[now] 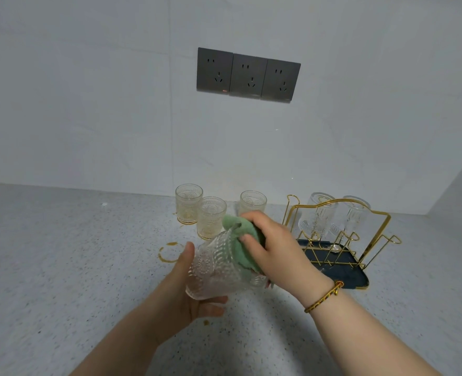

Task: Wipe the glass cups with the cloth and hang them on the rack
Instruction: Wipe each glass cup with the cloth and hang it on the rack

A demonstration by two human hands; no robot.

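Observation:
My left hand (186, 297) grips an embossed glass cup (216, 270) by its base, tilted with the mouth up and away. My right hand (273, 248) holds a green cloth (240, 240) pressed against the cup's rim and side. Three more glass cups stand upright by the wall: one (188, 203) at the left, one (211, 217) in front of it, one (253, 203) partly behind my right hand. A gold wire rack (371, 234) on a dark tray (352, 278) stands at the right, with two cups (318, 214) (352, 219) hung upside down on it.
The speckled grey countertop (61, 267) carries a brownish ring stain (170, 252) and a small spot (206, 322). A triple grey wall socket (247, 74) sits on the white wall above. A side wall closes in at the right.

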